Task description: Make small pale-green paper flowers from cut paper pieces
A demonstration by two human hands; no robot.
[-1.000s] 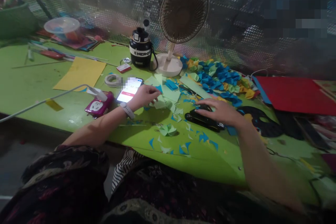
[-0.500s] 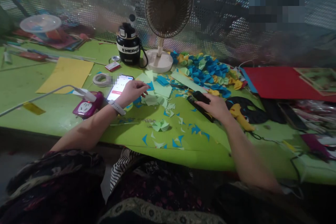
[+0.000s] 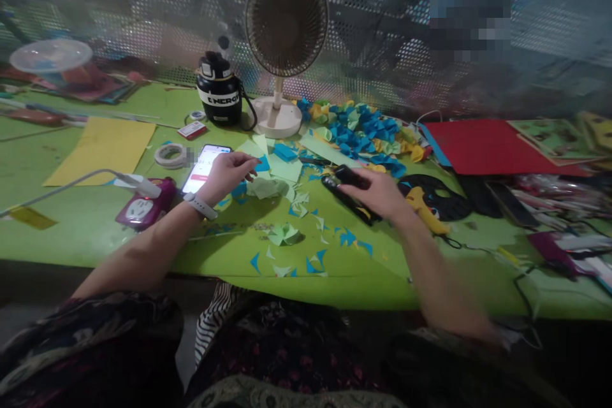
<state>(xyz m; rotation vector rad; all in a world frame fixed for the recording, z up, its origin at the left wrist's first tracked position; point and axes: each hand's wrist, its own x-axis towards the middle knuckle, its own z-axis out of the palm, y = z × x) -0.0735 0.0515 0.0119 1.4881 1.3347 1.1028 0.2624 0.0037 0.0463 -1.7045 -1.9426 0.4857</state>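
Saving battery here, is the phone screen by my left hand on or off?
On: the phone shows a lit white screen with a red bar.

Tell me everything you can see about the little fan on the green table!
The fan is a small cream desk fan that looks like plastic. It has a round head with a ribbed cage, a thin stem and a wide round base. It stands upright on the green table, facing the person. Its base sits between a black flask and a heap of blue and green paper pieces. A metal screen full of holes rises behind it. I can't tell whether it is running.
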